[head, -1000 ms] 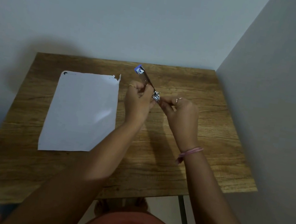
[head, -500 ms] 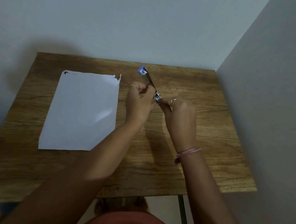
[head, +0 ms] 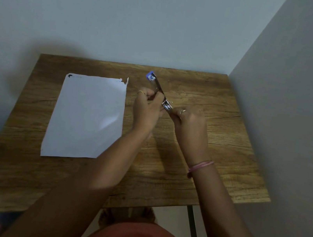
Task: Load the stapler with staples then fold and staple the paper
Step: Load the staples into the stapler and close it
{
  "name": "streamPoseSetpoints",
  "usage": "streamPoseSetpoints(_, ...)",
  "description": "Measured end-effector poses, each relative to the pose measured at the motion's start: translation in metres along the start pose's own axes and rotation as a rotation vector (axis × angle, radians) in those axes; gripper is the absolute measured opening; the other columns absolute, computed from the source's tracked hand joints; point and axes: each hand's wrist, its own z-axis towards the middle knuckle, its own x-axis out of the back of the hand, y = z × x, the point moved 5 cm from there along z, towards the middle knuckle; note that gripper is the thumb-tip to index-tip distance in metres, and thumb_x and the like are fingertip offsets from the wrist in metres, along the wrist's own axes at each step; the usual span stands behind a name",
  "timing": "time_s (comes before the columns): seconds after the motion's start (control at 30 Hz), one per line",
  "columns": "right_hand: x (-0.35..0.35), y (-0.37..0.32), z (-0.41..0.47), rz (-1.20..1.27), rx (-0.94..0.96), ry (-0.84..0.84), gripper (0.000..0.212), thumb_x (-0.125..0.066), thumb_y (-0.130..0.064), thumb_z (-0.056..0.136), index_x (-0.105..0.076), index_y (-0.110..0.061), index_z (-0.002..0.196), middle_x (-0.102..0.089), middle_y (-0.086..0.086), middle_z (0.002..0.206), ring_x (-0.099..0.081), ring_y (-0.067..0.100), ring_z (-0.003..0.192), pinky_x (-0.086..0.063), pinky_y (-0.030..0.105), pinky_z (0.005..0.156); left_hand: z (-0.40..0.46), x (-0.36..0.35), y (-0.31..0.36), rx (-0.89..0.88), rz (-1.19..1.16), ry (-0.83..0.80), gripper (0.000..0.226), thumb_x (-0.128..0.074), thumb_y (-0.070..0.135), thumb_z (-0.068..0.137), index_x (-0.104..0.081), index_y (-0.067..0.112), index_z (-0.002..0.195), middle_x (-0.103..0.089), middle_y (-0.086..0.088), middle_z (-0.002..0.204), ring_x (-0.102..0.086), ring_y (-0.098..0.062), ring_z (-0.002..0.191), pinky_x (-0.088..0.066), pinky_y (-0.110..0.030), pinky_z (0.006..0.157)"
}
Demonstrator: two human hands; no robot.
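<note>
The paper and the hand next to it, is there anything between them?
No. In the head view, only bare table shows between the paper and the left hand, which holds the stapler.

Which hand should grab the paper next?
Probably left. The left hand is nearer the paper, which lies flat on its side of the table. The right hand could keep the stapler.

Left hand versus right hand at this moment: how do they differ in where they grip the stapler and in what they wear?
The left hand holds the stapler around its middle, below the raised blue-tipped end; the right hand pinches the near metal end. The right wrist carries a pink band; the left wrist is bare. Shared: each wears a finger ring, and both are held above the table, apart from the paper.
</note>
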Motion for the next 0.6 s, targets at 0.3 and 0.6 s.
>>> streamPoseSetpoints(0.3, -0.002, 0.019, -0.017, 0.139, -0.001, -0.011, 0.031, -0.059, -0.005, 0.088, -0.068, -0.013, 0.117, -0.064, 0.008, 0.106, -0.059, 0.026, 0.1, -0.047, 0.04, 0.086, 0.009, 0.008, 0.01, -0.009, -0.014, 0.049, 0.009, -0.055, 0.008, 0.089, -0.053, 0.002, 0.095, -0.063, -0.009, 0.085, -0.068, -0.022, 0.082, -0.061, -0.039, 0.072)
streamPoseSetpoints(0.6, 0.007, 0.035, -0.002, 0.463, -0.11, -0.097, 0.048, -0.038, 0.011, 0.085, -0.068, -0.015, 0.112, -0.06, -0.002, 0.108, -0.06, 0.015, 0.1, -0.048, 0.023, 0.085, 0.011, 0.011, 0.017, -0.05, -0.02, 0.035, 0.013, -0.056, 0.008, 0.088, -0.05, 0.012, 0.077, -0.064, -0.006, 0.081, -0.072, -0.026, 0.087, -0.061, -0.038, 0.069)
